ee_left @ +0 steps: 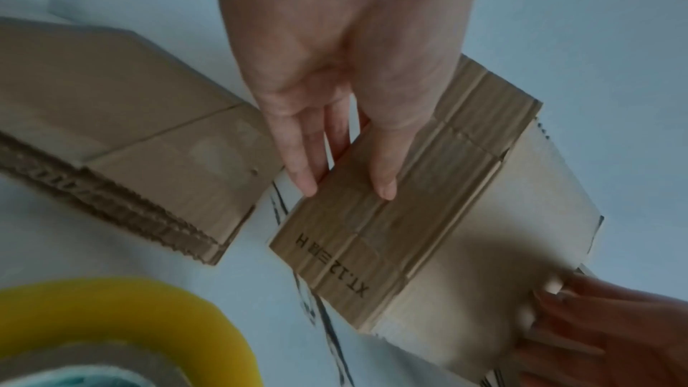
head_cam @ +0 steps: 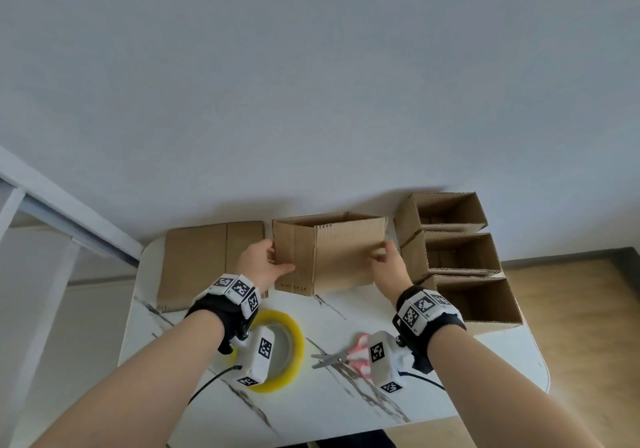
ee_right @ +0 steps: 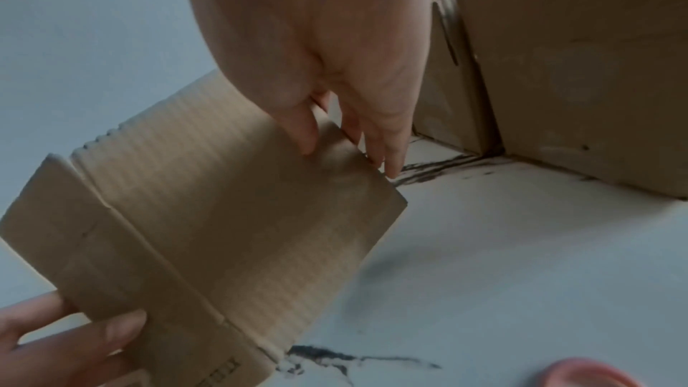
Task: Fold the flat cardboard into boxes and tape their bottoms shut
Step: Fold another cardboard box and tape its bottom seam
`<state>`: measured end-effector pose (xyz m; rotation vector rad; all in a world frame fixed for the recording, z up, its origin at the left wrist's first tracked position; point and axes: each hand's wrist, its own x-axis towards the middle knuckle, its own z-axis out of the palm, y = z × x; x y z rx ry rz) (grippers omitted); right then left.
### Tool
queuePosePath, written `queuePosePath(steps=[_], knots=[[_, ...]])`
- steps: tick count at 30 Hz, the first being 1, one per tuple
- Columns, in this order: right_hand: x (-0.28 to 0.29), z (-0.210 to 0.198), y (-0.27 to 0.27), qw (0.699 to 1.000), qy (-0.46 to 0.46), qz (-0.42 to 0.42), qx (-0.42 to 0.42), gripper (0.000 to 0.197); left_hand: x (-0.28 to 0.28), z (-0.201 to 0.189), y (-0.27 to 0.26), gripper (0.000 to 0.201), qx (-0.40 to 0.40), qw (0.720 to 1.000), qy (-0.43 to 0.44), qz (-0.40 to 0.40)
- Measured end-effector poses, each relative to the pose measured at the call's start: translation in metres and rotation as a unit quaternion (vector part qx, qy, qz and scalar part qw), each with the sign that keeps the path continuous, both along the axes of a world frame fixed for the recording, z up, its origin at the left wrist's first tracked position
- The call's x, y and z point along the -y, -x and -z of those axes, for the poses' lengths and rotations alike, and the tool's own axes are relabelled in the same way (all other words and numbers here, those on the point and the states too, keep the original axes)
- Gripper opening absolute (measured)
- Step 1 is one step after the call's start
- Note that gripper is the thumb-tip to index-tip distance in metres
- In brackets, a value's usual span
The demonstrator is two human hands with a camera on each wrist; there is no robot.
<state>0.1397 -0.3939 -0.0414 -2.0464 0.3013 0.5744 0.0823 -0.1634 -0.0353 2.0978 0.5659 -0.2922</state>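
Note:
A brown cardboard box blank [head_cam: 329,253] stands upright at the middle of the white marble table [head_cam: 363,399], its top edge slightly spread apart. My left hand [head_cam: 278,257] pinches its left edge, thumb on the near face and fingers behind. My right hand [head_cam: 381,251] pinches its right edge the same way. The left wrist view shows my left hand [ee_left: 346,187] on the printed panel of the blank [ee_left: 409,231]. In the right wrist view my right hand [ee_right: 350,155] grips the blank's [ee_right: 223,217] corner.
A stack of flat cardboard [head_cam: 201,260] lies to the left. Three open boxes [head_cam: 450,257] stand in a row on the right. A yellow tape roll [head_cam: 284,347] and pink-handled scissors [head_cam: 339,357] lie near the front. A wall rises behind the table.

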Motion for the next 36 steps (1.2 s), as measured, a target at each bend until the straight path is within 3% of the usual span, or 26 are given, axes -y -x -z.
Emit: queuePosePath(steps=[9, 13, 16, 21, 24, 30, 36], knots=[[0.003, 0.009, 0.008, 1.0, -0.022, 0.006, 0.009, 0.033, 0.026, 0.0, 0.004, 0.041, -0.015, 0.996, 0.083, -0.008], [0.0, 0.004, 0.009, 0.999, -0.045, 0.007, 0.005, 0.035, 0.032, -0.011, 0.002, 0.046, -0.017, 0.965, 0.239, -0.105], [-0.002, 0.001, 0.012, 0.997, -0.068, 0.023, 0.007, 0.028, 0.031, -0.015, 0.0, 0.032, -0.01, 0.939, 0.291, -0.183], [-0.004, -0.007, 0.013, 0.989, -0.122, 0.078, -0.025, 0.034, 0.03, -0.02, -0.001, 0.033, -0.027, 0.922, 0.351, -0.162], [-0.003, -0.016, 0.015, 0.977, -0.182, 0.095, -0.065, 0.04, 0.026, -0.015, 0.0, 0.04, -0.045, 0.914, 0.376, -0.148], [0.004, -0.015, 0.019, 0.975, -0.185, 0.025, -0.118, 0.055, 0.019, -0.016, -0.001, 0.03, -0.076, 0.907, 0.388, -0.146], [0.001, -0.013, 0.018, 0.976, -0.184, -0.018, -0.118, 0.05, 0.012, -0.014, 0.0, 0.043, -0.08, 0.923, 0.354, -0.127]])
